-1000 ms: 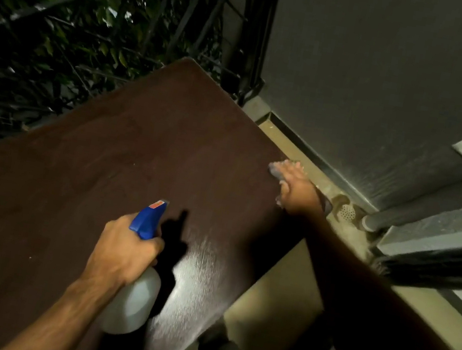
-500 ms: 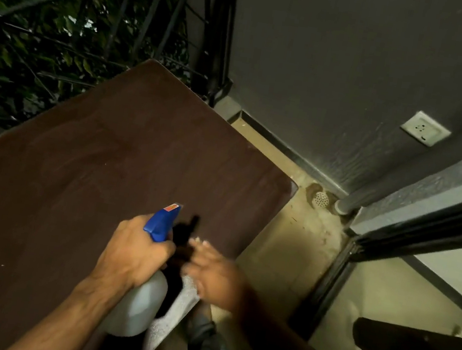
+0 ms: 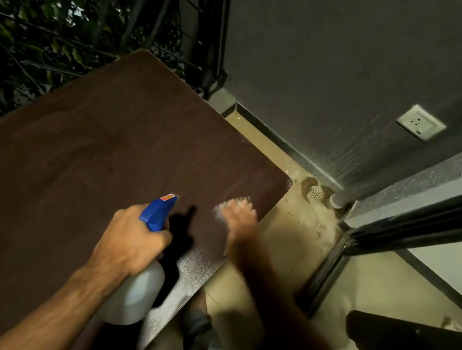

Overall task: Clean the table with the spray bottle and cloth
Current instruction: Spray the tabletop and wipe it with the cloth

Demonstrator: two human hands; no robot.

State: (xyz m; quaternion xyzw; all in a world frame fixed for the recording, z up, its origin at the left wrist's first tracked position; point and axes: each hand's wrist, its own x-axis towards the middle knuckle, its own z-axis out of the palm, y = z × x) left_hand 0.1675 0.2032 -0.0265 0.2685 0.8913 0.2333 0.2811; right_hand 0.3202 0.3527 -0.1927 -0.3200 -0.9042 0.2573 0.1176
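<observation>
- Dark brown tabletop [image 3: 78, 167] fills the view beside a grey wall.
- Left hand [image 3: 133, 239] is wrapped around the white spray bottle [image 3: 136, 296] (blue trigger head), above the near edge.
- Right hand [image 3: 239, 216] is blurred, flat on the tabletop's right edge; its grip and the cloth are unclear.

We see a dark brown wood-grain table [image 3: 78, 167] w/ rounded corners, running from lower left up toward the railing. Its top looks bare apart from a dull, speckled sheen near the right edge, close to us. On that same edge the right hand [image 3: 239, 217] lies flat, blurred, w/ a pale cloth [image 3: 222, 213] showing under the fingers; can't tell how much cloth is there. Beside the table, a beige floor [image 3: 292, 240] w/ a round drain [image 3: 316, 193] near the wall.
</observation>
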